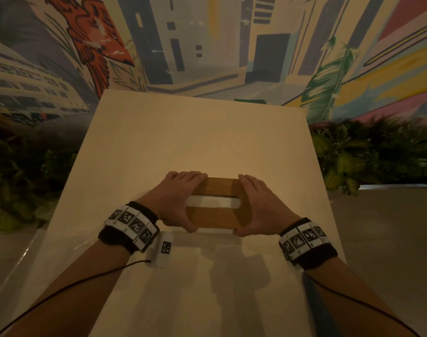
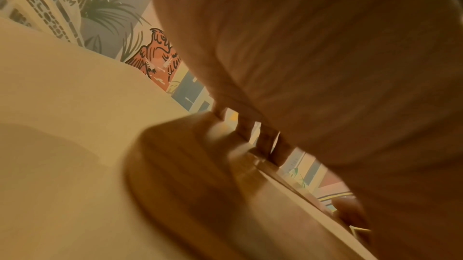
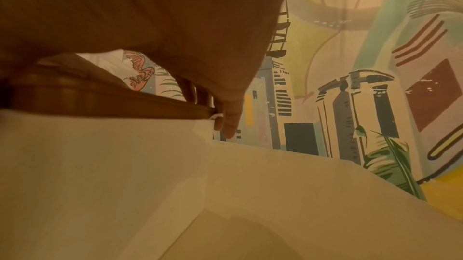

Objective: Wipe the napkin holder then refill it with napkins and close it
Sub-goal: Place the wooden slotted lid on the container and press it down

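The napkin holder stands on the white table near the front, in the head view. Its brown wooden lid (image 1: 216, 187) lies flat on top, and white napkins (image 1: 212, 203) show through the long slot. My left hand (image 1: 177, 199) grips the lid's left end, fingers over the far edge and thumb on the near edge. My right hand (image 1: 257, 206) holds the right end the same way. The left wrist view shows the blurred wooden lid (image 2: 200, 185) under my left hand (image 2: 325, 66). In the right wrist view the lid (image 3: 100, 98) sits on the white body (image 3: 100, 145), with fingertips (image 3: 228, 123) over its far corner.
The white table (image 1: 183, 132) runs away from me to a painted mural wall. A small white block with a black marker (image 1: 162, 249) lies by my left wrist. A dark blue strip (image 1: 314, 300) lies beside my right forearm. Green plants (image 1: 377, 152) flank the table.
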Demonstrator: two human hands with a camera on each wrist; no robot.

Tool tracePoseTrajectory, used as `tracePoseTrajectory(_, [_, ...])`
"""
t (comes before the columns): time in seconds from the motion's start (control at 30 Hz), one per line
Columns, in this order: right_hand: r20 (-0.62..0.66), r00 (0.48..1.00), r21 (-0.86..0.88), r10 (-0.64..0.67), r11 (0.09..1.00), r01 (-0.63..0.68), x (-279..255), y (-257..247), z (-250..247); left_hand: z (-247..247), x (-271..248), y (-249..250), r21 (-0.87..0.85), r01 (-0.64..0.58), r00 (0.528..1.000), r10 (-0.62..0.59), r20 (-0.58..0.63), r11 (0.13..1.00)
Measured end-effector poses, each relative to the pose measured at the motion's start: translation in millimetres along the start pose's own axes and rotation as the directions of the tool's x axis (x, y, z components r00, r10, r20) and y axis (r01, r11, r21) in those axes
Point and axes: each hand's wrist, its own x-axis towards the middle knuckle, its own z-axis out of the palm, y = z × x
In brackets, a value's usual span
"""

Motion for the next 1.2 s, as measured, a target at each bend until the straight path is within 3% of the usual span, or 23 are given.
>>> tracePoseTrajectory(0.47, [0.069, 0.995, 0.013, 0.076, 0.997, -0.077, 2, -4, 2, -2, 4, -2, 0.035, -0.006, 1.000, 0.006, 0.009, 0.999])
tracePoseTrajectory(0.77, [0.072, 0.994, -0.131, 0.077, 0.989, -0.067, 5, -8, -2, 3, 3, -6, -0.032, 0.008, 1.000, -0.008, 0.010, 0.999])
tracePoseTrajectory(0.87, [0.111, 0.991, -0.076, 0.075, 0.995, -0.067, 3, -9, -7, 4, 0, -6, -0.016, 0.008, 1.000, -0.007, 0.028, 1.000])
tracePoseTrajectory(0.93, [0.022, 0.998, 0.021, 0.051, 0.998, -0.052, 2, -9, -10, 6, -7, -8, -0.061, 0.021, 0.998, -0.024, -0.057, 0.998])
tracePoseTrajectory(1.03, [-0.256, 0.965, 0.094, -0.063, 0.992, 0.090, 3, -13, -9, 11, -23, -9, -0.260, 0.078, 0.961, -0.142, -0.237, 0.962])
tracePoseTrajectory(1.2, [-0.315, 0.920, -0.001, -0.231, 0.970, 0.243, 11, -24, 5, 35, -44, 2, -0.459, 0.175, 0.829, -0.382, -0.409, 0.871])
